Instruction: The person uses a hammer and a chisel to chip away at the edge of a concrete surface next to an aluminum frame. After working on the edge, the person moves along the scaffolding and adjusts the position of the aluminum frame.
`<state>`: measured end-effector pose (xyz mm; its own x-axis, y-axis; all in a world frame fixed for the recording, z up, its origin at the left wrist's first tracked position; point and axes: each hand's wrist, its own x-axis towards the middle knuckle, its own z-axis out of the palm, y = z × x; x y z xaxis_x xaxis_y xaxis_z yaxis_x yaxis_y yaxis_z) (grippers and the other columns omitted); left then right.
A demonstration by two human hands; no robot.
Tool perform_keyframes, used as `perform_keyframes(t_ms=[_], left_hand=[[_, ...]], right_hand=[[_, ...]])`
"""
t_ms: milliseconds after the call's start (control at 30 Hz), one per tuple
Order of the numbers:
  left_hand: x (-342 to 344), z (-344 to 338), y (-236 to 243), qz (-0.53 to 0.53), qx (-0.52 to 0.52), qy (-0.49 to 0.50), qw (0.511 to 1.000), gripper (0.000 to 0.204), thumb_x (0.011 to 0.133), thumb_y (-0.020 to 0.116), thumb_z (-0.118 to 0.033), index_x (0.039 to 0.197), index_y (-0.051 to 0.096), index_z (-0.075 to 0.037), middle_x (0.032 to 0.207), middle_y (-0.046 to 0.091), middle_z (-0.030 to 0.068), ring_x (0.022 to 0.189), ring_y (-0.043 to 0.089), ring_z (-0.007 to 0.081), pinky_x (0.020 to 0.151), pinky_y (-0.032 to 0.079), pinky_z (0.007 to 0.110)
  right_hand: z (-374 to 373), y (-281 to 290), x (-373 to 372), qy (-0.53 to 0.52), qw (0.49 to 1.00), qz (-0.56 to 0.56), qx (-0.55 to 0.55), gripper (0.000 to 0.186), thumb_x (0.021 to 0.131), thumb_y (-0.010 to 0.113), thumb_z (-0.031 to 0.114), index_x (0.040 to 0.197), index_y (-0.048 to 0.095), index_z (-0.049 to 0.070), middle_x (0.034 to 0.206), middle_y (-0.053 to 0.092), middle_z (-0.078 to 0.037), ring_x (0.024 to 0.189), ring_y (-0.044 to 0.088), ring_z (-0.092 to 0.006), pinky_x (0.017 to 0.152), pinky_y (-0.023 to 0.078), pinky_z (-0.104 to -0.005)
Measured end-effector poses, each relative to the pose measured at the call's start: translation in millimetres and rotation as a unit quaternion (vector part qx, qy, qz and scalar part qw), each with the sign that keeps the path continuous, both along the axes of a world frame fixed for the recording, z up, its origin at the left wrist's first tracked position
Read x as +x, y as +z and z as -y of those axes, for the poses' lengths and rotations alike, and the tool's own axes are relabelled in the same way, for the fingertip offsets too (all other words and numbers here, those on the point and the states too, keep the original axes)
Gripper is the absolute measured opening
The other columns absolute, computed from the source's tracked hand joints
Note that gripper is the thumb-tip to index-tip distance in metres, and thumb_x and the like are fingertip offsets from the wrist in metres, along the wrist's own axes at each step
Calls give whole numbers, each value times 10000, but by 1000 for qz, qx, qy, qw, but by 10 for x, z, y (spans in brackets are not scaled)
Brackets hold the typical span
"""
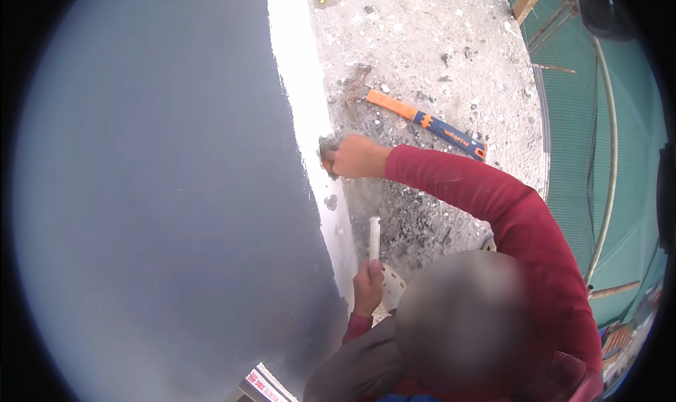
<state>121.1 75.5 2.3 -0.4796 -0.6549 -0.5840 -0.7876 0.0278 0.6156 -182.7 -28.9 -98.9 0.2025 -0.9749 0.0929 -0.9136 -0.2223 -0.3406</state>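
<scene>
My right hand (358, 157) reaches left to a rough hole (325, 143) broken in the white strip (299, 71) along the wall's base. Its fingers are bent at the hole, against a small orange piece (327, 167); what they grip is partly hidden. Nearer to me, my left hand (368, 289) is closed round a short white tube (374, 238), held upright in the picture. On the rough concrete beyond my right forearm lies a claw hammer (426, 119) with an orange and blue handle, its rusty head towards the wall.
A dark grey wall (162, 176) fills the left. Grey rubble (415, 226) covers the concrete below my right arm. Green netting (574, 120) and a pale bent pole (610, 162) stand along the right. A wood block (525, 3) is at the far edge. A blurred rounded shape (465, 317) hides the near ground.
</scene>
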Motion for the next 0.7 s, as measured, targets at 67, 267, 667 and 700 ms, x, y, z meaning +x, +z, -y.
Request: perform_keyframes(t_ms=[67,267,667,700], left_hand=[[21,-15,2,-12,-8,-1,1000,388,1088,493,-351,942,608,-10,654,529,12,597,492,92,559,414,297],[87,-29,57,-12,-4,-5,1000,370,1090,496,-335,957,617,-11,664,519,-20,614,472,62,562,398,266],[199,-28,98,-33,13,26,999,386,1089,494,-357,965,619,-13,647,517,-2,600,487,88,559,411,292],[209,-30,88,-35,10,28,999,408,1084,500,-375,972,631,-5,639,535,24,596,516,120,563,427,320]], right_hand=[[-29,31,35,-66,995,67,-40,160,909,614,123,885,742,29,1049,710,-80,795,738,-284,693,587,-432],[21,41,56,-11,992,109,66,190,940,586,115,1005,708,-14,1160,658,-134,806,724,-334,718,588,-438],[74,241,-6,-55,976,166,127,198,942,567,143,917,730,32,856,727,-171,828,725,-354,718,579,-453],[78,233,-4,-31,983,152,102,193,935,571,140,905,730,36,852,726,-174,823,724,-353,715,575,-457]])
